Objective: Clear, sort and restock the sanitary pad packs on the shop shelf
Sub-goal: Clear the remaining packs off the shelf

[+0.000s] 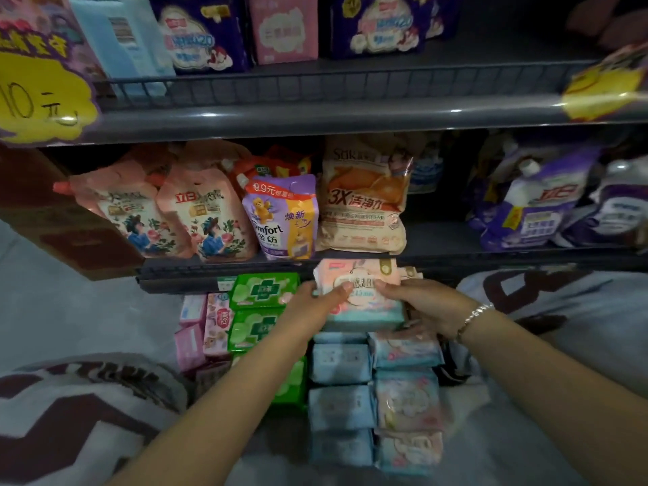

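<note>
A: Restocking appears to be the step in hand: the pink and teal pad pack (361, 296), centre of the frame, sits just below the front edge of the detergent shelf (245, 271), atop the blue pad stacks (342, 387).

B: And the grip?

A: Left hand (315, 303) curls round the pack's left side, thumb on its face; right hand (420, 306), bracelet at the wrist, pinches the right side. Both are closed on it.

B: Next move?

A: Likely seating it squarely, beside the green pad packs (263, 310), without toppling the stacks beneath.
</note>
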### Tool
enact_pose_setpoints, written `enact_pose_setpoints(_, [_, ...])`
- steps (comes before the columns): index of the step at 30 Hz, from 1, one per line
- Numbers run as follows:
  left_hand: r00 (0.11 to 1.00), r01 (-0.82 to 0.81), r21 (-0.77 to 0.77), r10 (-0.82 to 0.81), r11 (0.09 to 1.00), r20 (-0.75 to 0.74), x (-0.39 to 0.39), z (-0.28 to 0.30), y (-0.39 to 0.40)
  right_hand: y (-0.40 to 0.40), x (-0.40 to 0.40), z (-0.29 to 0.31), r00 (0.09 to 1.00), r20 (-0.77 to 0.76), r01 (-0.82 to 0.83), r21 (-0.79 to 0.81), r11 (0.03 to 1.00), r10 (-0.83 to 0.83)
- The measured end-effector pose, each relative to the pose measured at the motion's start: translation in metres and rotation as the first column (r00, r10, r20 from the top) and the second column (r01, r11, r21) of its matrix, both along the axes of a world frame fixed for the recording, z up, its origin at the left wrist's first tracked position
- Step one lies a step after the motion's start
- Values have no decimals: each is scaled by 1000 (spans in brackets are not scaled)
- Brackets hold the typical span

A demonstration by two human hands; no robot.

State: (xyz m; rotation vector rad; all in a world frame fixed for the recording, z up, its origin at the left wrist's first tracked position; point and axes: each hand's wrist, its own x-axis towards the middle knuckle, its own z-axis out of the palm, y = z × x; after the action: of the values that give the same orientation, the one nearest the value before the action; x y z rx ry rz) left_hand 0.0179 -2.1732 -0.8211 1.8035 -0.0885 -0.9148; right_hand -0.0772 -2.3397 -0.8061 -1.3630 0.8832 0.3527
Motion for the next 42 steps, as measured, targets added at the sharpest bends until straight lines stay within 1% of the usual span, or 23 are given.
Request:
enact_pose_setpoints(2, [989, 108, 83, -99, 991, -113, -18, -18, -7, -12, -23, -10, 990, -124, -71, -19, 997, 68])
enact_pose_setpoints(4, [962, 192, 102, -166, 976, -215, -40, -36, -13, -20, -50, -20, 960, -234, -165, -40, 986, 151])
enact_pose_setpoints(6, [927, 267, 104, -227, 958, -298, -63, -54, -19, -27, -73, -31, 929, -312, -222, -42, 974, 198])
enact_pose_setpoints(8, [890, 308, 86, -255, 947, -379, -81, -75, -24, -31, -91, -43, 905, -377, -217, -10, 976, 197])
enact_pose_setpoints(10, [872, 327, 90, -263, 941, -413, -95, -91, -29, -32, -104, -55, 881, -437, -179, 40, 983, 179])
enact_pose_setpoints(13, [896, 358, 173, -286, 917, -340, -105, -109, -36, -31, -117, -83, 853, -489, -188, 44, 981, 186])
enact_pose_setpoints(16, [917, 352, 250, -279, 902, -285, -104, -124, -37, -27, -120, -107, 898, -433, -104, -25, 994, 83])
enact_pose_setpoints(17, [919, 369, 285, -301, 885, -256, -103, -127, -36, -27, -120, -113, 910, -410, -89, -54, 995, 59])
enact_pose_setpoints(19, [913, 406, 358, -365, 841, -180, -102, -133, -33, -27, -118, -119, 919, -387, -142, -143, 979, 77])
enact_pose_setpoints(20, [916, 402, 375, -374, 836, -148, -101, -134, -31, -28, -115, -117, 920, -380, -173, -175, 969, 96])
enact_pose_setpoints(22, [920, 387, 387, -376, 837, -106, -100, -129, -28, -28, -112, -109, 908, -394, -253, -238, 938, 145])
enact_pose_setpoints(24, [922, 368, 382, -386, 848, -32, -99, -119, -30, -29, -109, -103, 910, -383, -302, -355, 885, 157])
enact_pose_setpoints(26, [919, 338, 351, -387, 873, 78, -94, -100, -34, -27, -101, -90, 942, -306, -278, -477, 834, 139])
enact_pose_setpoints(27, [901, 325, 335, -397, 885, 174, -90, -89, -37, -25, -96, -83, 954, -257, -280, -565, 776, 157])
enact_pose_setpoints(28, [863, 320, 334, -419, 886, 283, -84, -76, -39, -24, -90, -74, 954, -219, -301, -681, 668, 207])
enact_pose_setpoints(29, [804, 322, 348, -449, 880, 390, -75, -61, -42, -24, -81, -64, 941, -198, -321, -779, 539, 275])
enact_pose_setpoints(30, [726, 318, 369, -475, 873, 498, -64, -47, -43, -24, -72, -53, 935, -150, -285, -858, 428, 321])
enact_pose_setpoints(33, [461, 250, 419, -488, 873, 741, -26, 1, -45, -22, -38, -7, 908, 50, -61, -967, 249, 416])
enact_pose_setpoints(34, [395, 209, 419, -468, 883, 790, -12, 16, -44, -23, -25, 6, 891, 97, 15, -982, 186, 442])
enact_pose_setpoints(35, [349, 172, 409, -443, 896, 826, 2, 34, -42, -24, -11, 19, 877, 130, 79, -989, 129, 462])
enact_pose_setpoints(36, [313, 138, 393, -417, 909, 853, 16, 50, -40, -26, 4, 34, 858, 156, 129, -988, 89, 489])
enact_pose_setpoints(39, [229, 9, 308, -302, 951, 925, 57, 101, -29, -23, 55, 83, 788, 207, 232, -972, 32, 580])
enact_pose_setpoints(42, [125, -112, 202, -188, 973, 974, 99, 143, -18, -15, 105, 129, 740, 249, 342, -939, -30, 625])
